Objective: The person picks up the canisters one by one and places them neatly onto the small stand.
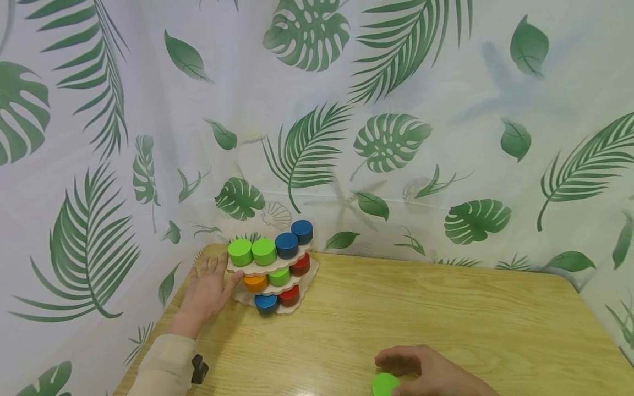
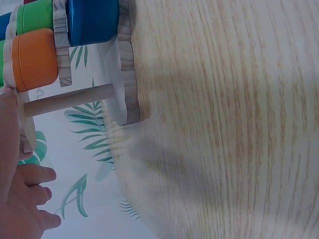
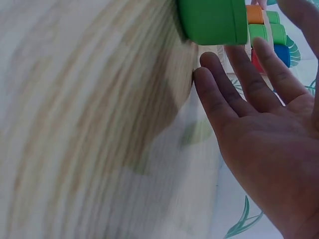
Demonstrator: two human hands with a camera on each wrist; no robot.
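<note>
A tiered wooden stand (image 1: 297,308) with scalloped shelves sits at the table's far left, bearing green, blue, orange and red short cylinders. My left hand (image 1: 205,289) holds the left end of its top shelf, thumb at the front edge and index finger beside the shelf. In the left wrist view, a wooden post (image 2: 70,99) joins the shelves next to the orange cylinder (image 2: 37,59). Near the front edge, my right hand (image 1: 426,371) is around a green cylinder (image 1: 384,385) with its fingers spread loosely. The right wrist view shows a gap between fingertips and green cylinder (image 3: 214,22).
The wood-grain table (image 1: 446,308) extends to the right of the stand. A white curtain (image 1: 317,137) printed with green leaves hangs along the back and sides, close behind the stand.
</note>
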